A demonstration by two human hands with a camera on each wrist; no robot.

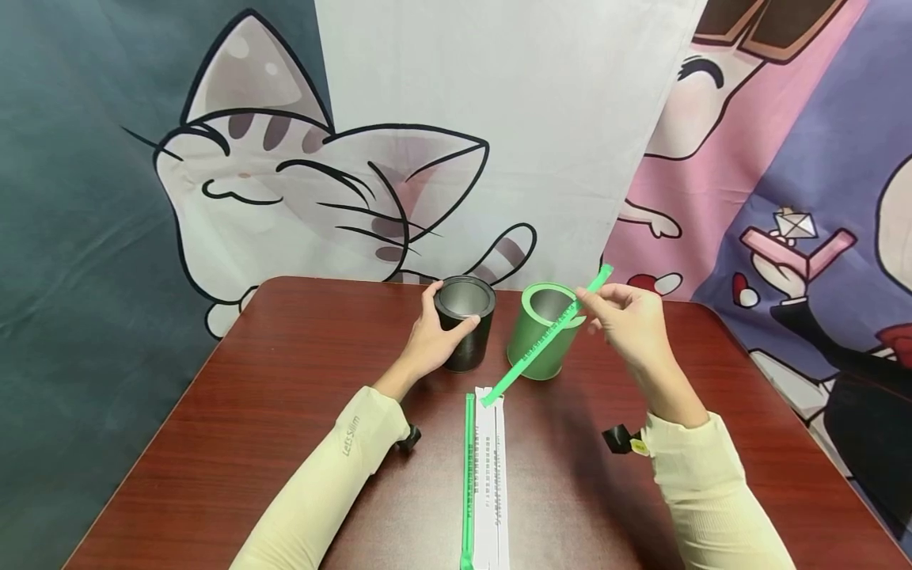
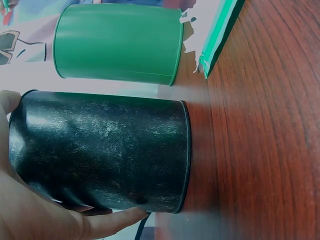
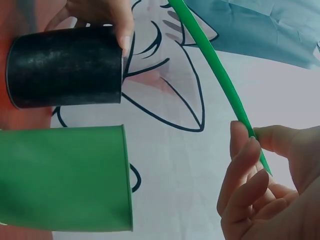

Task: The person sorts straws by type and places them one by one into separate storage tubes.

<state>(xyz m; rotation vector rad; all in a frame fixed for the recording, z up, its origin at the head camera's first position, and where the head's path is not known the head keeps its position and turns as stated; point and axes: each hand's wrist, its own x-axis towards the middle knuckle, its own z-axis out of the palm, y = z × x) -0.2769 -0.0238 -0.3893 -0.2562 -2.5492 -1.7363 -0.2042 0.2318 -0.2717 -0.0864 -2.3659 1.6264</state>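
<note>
1. A big cat is drawn on the cloth (image 1: 570, 119) behind the red-brown worktop (image 1: 285, 412).
2. The black can (image 1: 470, 348) is gripped near its top by the left hand (image 1: 432, 336), just beside the green can (image 1: 523, 336).
3. A long green strip (image 1: 537, 344) is pinched near its top end by the right hand (image 1: 632, 321) and held slanted in the air.
4. White strips (image 1: 488, 475) are laid beside another green strip (image 1: 468, 475) on the worktop.
</note>
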